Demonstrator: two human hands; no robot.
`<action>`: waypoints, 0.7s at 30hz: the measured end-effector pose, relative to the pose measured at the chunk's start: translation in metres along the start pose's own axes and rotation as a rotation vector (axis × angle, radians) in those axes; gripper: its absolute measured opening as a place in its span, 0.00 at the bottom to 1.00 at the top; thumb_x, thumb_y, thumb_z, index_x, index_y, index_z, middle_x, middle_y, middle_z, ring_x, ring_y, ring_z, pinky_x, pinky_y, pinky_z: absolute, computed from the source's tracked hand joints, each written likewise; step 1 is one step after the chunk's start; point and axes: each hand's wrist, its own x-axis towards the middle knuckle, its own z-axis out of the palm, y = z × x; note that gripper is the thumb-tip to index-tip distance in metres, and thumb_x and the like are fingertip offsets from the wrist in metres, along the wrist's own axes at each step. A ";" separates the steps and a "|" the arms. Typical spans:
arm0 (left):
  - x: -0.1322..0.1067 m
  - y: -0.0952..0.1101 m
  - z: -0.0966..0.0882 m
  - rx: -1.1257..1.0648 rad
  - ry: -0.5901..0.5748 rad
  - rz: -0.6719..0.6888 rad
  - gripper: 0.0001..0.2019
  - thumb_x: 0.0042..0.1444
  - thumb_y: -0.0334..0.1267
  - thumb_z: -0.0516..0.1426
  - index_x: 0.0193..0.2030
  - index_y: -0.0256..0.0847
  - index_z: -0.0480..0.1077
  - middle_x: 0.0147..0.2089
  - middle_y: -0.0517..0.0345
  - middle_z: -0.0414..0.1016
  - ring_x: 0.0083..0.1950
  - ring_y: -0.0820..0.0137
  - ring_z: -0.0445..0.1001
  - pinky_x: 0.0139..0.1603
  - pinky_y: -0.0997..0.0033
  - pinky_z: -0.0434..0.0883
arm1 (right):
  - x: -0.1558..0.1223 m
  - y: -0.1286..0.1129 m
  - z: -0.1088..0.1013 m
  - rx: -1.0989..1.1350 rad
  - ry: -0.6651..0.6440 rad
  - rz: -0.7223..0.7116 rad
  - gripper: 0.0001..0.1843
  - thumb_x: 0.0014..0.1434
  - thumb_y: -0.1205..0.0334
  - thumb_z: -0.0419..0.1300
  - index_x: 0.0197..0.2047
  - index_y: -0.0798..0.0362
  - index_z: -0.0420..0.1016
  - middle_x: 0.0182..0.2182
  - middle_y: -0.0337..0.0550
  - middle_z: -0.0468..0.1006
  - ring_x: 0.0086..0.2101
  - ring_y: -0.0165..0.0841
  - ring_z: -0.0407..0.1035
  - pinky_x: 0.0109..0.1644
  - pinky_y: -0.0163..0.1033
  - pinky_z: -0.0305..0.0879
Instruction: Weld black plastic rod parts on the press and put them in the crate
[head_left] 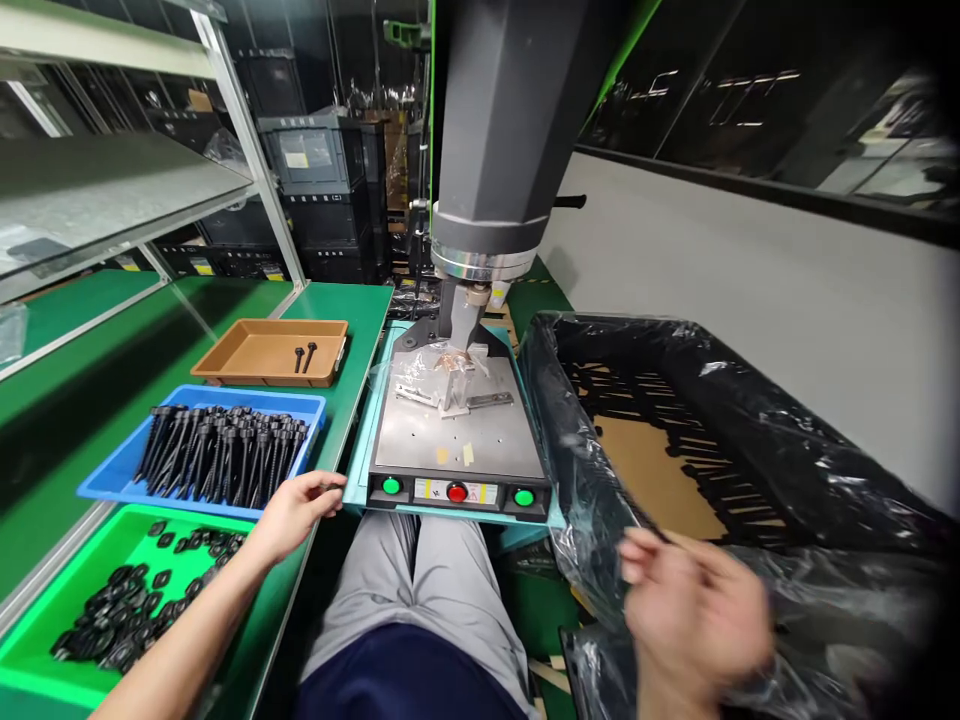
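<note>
My left hand [296, 512] hovers at the table edge, beside the blue tray [88, 488] of long black bolt-like plastic parts [225, 450]. Its thumb and fingers are pinched together; a small dark bit shows at the fingertips, too small to name. My right hand [694, 605] is at the near side of the plastic-lined bin [577, 440], blurred, with its fingers curled in. A thin dark shape shows by those fingers, and what it is I cannot make out. The green tray [37, 640] holding small black ring-like pieces [124, 610] lies near my left forearm.
In front stands a press machine [487, 130] over a metal plate with a clear fixture [454, 385]. Its panel has two green buttons [391, 485] and a red button [457, 492]. A brown tray [240, 350] holds two black parts. Cardboard [652, 470] lies in the bin among black parts.
</note>
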 end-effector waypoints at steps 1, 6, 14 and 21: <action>0.005 0.006 0.009 -0.065 -0.024 0.017 0.18 0.46 0.48 0.62 0.40 0.39 0.75 0.31 0.56 0.76 0.32 0.67 0.74 0.36 0.67 0.72 | -0.006 0.010 0.016 0.025 -0.076 0.004 0.13 0.59 0.53 0.63 0.40 0.54 0.69 0.29 0.42 0.78 0.22 0.28 0.70 0.24 0.32 0.67; 0.026 0.030 0.050 -0.350 -0.027 0.039 0.22 0.42 0.46 0.67 0.43 0.36 0.76 0.37 0.51 0.78 0.30 0.70 0.74 0.31 0.70 0.70 | -0.050 0.050 0.079 0.004 -0.532 -0.028 0.11 0.63 0.55 0.58 0.44 0.54 0.72 0.27 0.46 0.81 0.26 0.33 0.75 0.26 0.34 0.71; 0.052 0.042 0.090 -0.531 -0.052 0.035 0.24 0.41 0.42 0.69 0.47 0.37 0.78 0.29 0.57 0.78 0.29 0.73 0.73 0.32 0.74 0.70 | -0.057 0.064 0.089 -0.087 -0.471 -0.163 0.09 0.64 0.58 0.56 0.45 0.52 0.73 0.31 0.45 0.82 0.24 0.31 0.75 0.29 0.35 0.74; 0.056 0.047 0.105 -0.614 -0.177 -0.014 0.22 0.45 0.43 0.68 0.47 0.36 0.78 0.34 0.52 0.81 0.34 0.71 0.77 0.41 0.73 0.74 | -0.050 0.072 0.081 -0.144 -0.400 -0.228 0.09 0.65 0.60 0.56 0.46 0.52 0.72 0.33 0.45 0.82 0.26 0.32 0.76 0.31 0.36 0.74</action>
